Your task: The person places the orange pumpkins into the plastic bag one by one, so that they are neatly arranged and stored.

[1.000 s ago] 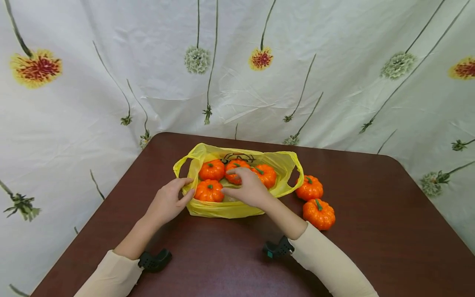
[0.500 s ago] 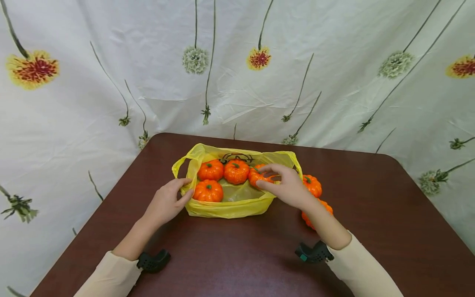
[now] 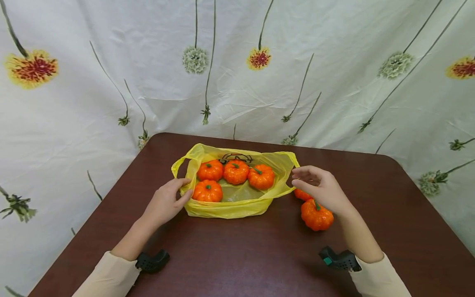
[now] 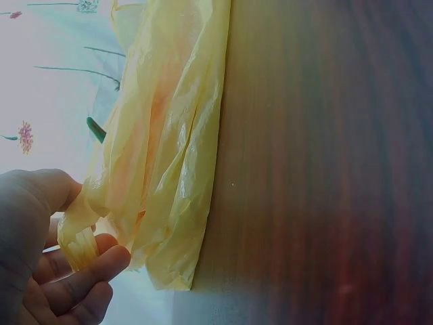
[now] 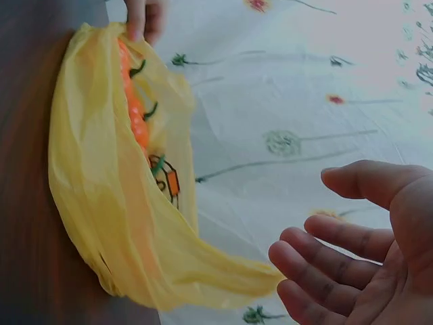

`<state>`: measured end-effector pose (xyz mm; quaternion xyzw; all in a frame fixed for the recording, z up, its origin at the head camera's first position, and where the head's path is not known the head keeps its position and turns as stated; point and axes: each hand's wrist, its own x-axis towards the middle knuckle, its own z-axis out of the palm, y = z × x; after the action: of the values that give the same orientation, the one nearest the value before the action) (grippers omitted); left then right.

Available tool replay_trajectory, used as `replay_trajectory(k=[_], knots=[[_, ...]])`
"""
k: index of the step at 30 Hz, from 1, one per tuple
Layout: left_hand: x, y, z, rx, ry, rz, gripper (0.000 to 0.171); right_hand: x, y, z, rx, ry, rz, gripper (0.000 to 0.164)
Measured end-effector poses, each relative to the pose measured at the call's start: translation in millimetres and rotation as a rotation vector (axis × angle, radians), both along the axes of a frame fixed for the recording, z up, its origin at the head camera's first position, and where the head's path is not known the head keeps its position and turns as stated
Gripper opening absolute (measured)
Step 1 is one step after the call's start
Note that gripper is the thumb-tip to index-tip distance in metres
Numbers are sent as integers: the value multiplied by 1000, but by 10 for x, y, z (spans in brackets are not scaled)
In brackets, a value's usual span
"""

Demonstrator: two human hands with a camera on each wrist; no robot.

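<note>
A yellow plastic bag (image 3: 227,209) lies with its mouth wide on the table, several small orange pumpkins with green stems inside, one of them a pumpkin (image 3: 261,177) at the right. My left hand (image 3: 168,201) holds the bag's left edge by its handle; in the left wrist view the thumb and fingers (image 4: 101,264) are at the yellow strip. Right of the bag, my right hand (image 3: 320,186) is raised with nothing in it, fingers loosely bent beside the right handle. Below it sit two more pumpkins: a nearer pumpkin (image 3: 316,215) and a farther pumpkin (image 3: 302,194), partly hidden by the hand.
The dark reddish-brown table (image 3: 222,255) runs back to a white floral curtain (image 3: 237,82). Black wrist devices (image 3: 338,259) sit on both wrists, below the cuffs of the light sleeves.
My right hand has left the inside of the bag and moved right, past the bag's edge, to above the two outside pumpkins. The left hand stays at the bag's left edge.
</note>
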<state>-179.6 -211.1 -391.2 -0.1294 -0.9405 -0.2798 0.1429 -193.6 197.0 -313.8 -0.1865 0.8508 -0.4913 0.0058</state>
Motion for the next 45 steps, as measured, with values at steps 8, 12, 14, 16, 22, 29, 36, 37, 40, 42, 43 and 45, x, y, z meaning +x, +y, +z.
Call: replay_trajectory(k=[8, 12, 14, 16, 22, 29, 36, 37, 40, 42, 43, 45], knots=[[4, 1, 16, 0, -2, 2, 37, -44, 299, -19, -15, 39, -89, 32], [3, -6, 19, -2, -2, 7, 36, -97, 408, -62, 24, 66, -151, 34], [3, -9, 16, 0, 1, 5, 36, -120, 451, -85, 39, 56, -169, 35], [2, -9, 13, 0, 3, 4, 36, -143, 488, -114, 43, 40, -180, 37], [3, -8, 19, -1, -7, 9, 37, -220, 555, -202, 59, 22, -189, 41], [6, -5, 22, 3, -9, 6, 37, -279, 600, -285, 95, -3, -190, 46], [-1, -3, 10, 3, -7, 0, 37, -400, 640, -454, 160, -54, -171, 57], [-2, -3, 9, 3, -8, 0, 37, -418, 645, -479, 167, -68, -167, 59], [-4, 0, 9, 2, -11, 1, 38, -463, 650, -546, 180, -109, -153, 65], [-4, 2, 11, 2, -13, 2, 38, -483, 641, -579, 181, -129, -151, 68], [-4, 3, 13, 2, -14, 2, 38, -492, 636, -593, 179, -136, -151, 69], [-3, 6, 18, 2, -15, 1, 38, -504, 616, -613, 174, -142, -146, 70]])
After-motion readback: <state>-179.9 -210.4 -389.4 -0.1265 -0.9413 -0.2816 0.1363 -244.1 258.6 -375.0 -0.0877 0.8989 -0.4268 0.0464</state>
